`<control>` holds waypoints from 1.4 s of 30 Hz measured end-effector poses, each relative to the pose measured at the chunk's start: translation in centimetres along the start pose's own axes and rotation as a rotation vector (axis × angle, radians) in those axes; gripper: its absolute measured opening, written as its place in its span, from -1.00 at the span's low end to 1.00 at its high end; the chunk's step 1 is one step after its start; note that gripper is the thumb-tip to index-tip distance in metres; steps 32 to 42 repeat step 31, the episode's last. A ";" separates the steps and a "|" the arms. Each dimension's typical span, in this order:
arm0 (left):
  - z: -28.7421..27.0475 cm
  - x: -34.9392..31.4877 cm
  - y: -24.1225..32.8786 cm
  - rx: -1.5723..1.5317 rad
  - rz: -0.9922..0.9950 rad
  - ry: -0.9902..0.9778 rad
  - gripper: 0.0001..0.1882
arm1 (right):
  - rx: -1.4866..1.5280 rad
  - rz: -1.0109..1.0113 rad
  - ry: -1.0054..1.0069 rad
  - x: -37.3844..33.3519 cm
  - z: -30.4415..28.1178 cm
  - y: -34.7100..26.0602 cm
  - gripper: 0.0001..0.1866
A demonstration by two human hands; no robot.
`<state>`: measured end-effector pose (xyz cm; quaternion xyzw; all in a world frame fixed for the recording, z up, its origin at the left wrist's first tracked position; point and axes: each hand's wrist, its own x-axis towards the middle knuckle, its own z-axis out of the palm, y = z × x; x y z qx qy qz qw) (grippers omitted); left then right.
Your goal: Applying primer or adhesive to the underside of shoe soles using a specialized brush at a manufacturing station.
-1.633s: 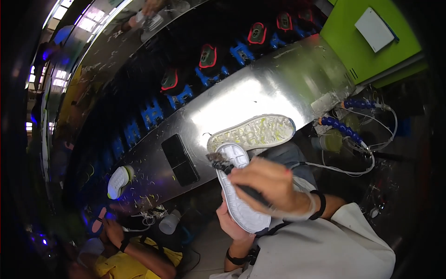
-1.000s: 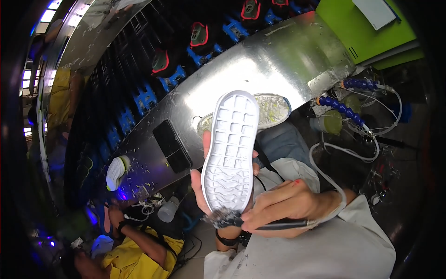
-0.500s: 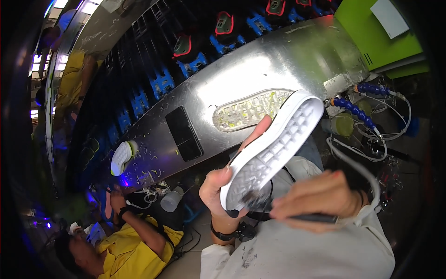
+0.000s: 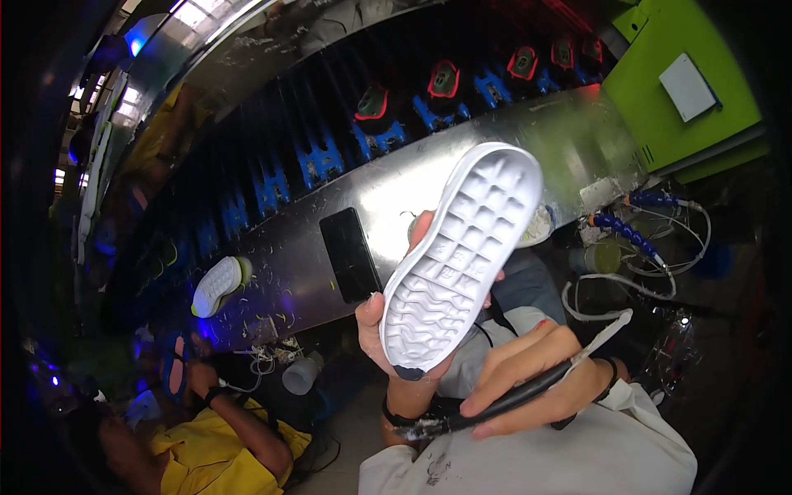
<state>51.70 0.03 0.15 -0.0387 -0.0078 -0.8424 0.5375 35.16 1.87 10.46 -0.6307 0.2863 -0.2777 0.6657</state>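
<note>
My left hand (image 4: pixel 373 338) is closed around a white shoe sole (image 4: pixel 454 264), its thumb on one edge and its fingers behind. The sole is tilted up, so its gridded inner side shows, with a small dark patch at the heel end. My right hand (image 4: pixel 536 375) grips a black-handled brush (image 4: pixel 503 402) below the heel. The brush's bristle end points left, apart from the sole, and a pale hose (image 4: pixel 606 334) runs from its other end. Behind the sole, a second sole-shaped piece (image 4: pixel 538 227) on the metal bench is mostly hidden.
A black phone (image 4: pixel 350 256) lies on the metal bench (image 4: pixel 396 177). Farther left sits another white sole (image 4: pixel 217 285) among scraps. Dark shoe parts with red edges (image 4: pixel 444 80) stand on blue holders beyond. Blue jointed hoses (image 4: pixel 623 214) are at right. A co-worker in yellow (image 4: pixel 219 450) works lower left.
The brush has come away from the sole's heel, down and left. The sole has turned more upright, its inner side facing me. The whole view has shifted slightly.
</note>
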 end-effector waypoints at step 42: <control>7.9 3.9 9.4 1.202 0.510 -0.844 -0.19 | 0.619 0.164 0.991 -4.7 -3.8 3.3 -0.84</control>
